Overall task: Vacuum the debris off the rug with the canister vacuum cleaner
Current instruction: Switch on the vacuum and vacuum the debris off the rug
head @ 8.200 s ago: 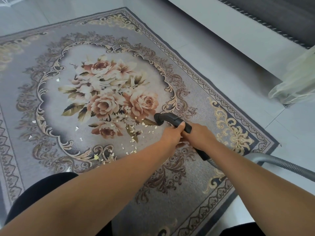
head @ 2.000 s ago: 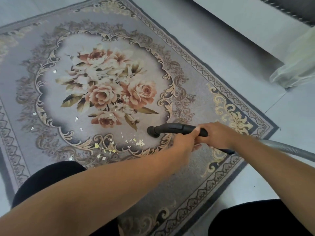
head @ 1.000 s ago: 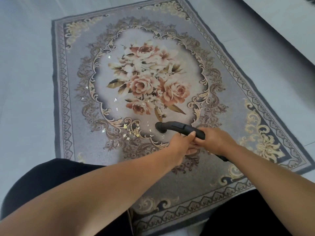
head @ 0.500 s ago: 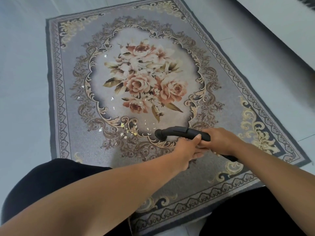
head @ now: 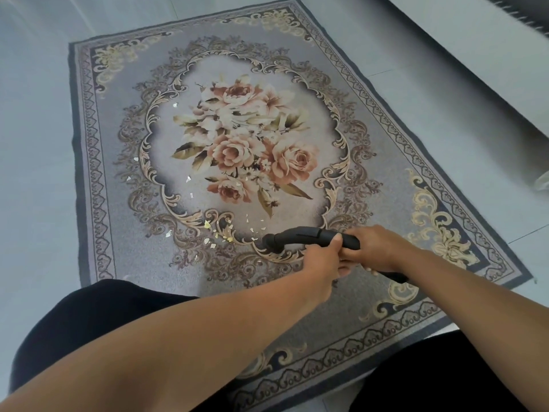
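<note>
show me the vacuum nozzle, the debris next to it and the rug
vacuum nozzle (head: 300,234): head view, middle of the black tube
debris (head: 228,238): head view, yellow flake in the cluster
rug (head: 89,162): head view, left patterned border

One rug (head: 142,263). One black vacuum handle (head: 297,234), with two grips on it: the left grip (head: 322,258) and the right grip (head: 380,251). Pale debris flakes (head: 207,224) number roughly twenty, too small to count exactly: about a dozen cluster near the handle's mouth, the others lie singly. Two dark-clad legs (head: 89,322).
</note>
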The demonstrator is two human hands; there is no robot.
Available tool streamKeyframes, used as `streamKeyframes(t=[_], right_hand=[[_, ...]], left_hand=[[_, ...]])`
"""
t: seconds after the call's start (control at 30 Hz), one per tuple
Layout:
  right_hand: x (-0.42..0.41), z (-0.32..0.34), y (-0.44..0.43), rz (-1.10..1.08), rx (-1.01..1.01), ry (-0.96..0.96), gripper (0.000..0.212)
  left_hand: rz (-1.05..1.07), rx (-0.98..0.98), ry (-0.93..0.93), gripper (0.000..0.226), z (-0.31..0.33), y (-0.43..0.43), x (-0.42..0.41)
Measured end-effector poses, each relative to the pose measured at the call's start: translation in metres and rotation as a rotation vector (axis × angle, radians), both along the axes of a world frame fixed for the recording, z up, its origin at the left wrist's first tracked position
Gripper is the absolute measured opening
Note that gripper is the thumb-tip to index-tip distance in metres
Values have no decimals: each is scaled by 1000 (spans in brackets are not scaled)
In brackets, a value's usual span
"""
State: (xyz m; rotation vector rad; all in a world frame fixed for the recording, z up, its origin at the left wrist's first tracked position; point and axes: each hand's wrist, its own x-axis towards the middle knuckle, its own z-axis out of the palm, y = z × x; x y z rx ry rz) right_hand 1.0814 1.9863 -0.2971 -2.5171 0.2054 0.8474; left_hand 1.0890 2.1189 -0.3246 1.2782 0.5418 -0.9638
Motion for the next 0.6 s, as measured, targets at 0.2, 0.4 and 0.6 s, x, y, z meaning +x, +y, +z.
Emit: streamKeyframes(t=[0.2, 0.4, 0.6], right_hand=[[3, 4, -11, -103, -97, -138, 20], [-10, 3, -22, -145, -102, -16, 20], [-14, 2, -26, -127, -20, -6, 13]], left_hand=[[-68, -40, -96, 27, 6, -14, 20], [-183, -68, 7, 21, 8, -20, 15], [-145, -75, 3, 28, 4, -18, 6]])
